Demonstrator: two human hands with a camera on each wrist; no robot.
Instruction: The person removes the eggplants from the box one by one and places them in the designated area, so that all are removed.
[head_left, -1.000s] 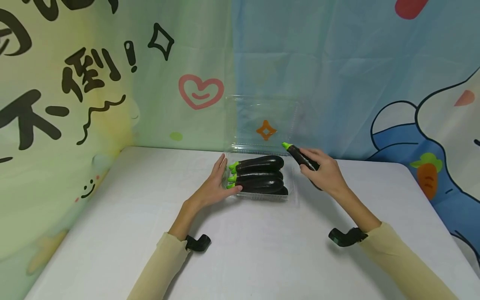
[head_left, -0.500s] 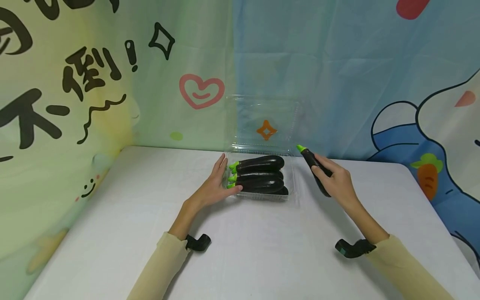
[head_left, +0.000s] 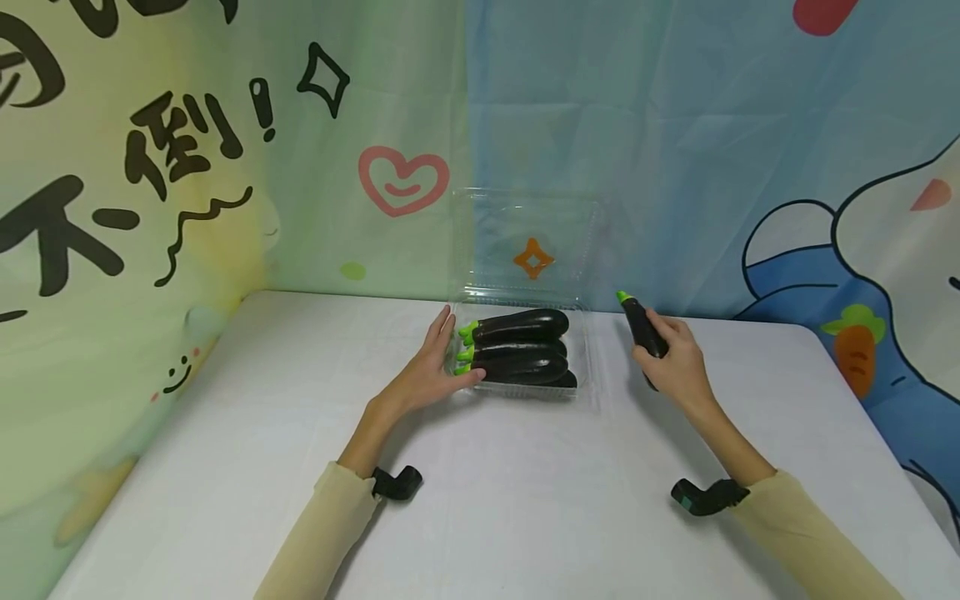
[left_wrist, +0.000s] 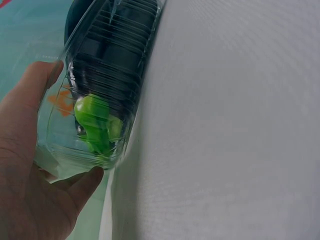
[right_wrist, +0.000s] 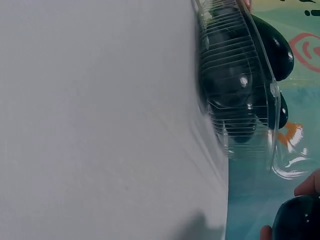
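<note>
Several glossy black eggplants [head_left: 521,367] with bright green stems lie in a clear plastic container [head_left: 525,393], stems to the left. My left hand [head_left: 427,371] rests against its left end, fingers fairly straight along the side and thumb at the front left corner. In the left wrist view the thumb [left_wrist: 55,72] touches the rim. My right hand [head_left: 675,362] grips another eggplant [head_left: 643,327] above the table, right of the container, its stem pointing up and away. The right wrist view shows only this eggplant's rounded end [right_wrist: 297,220] and some fingertips.
The container's clear lid [head_left: 528,242] stands open at the back, against a printed cloth backdrop [head_left: 660,167]. A white cloth covers the table [head_left: 525,500]. Each wrist wears a black camera mount [head_left: 397,483].
My right hand has moved to the right, away from the container, with the eggplant in its grip turning more upright. The left hand and the container have stayed put.
</note>
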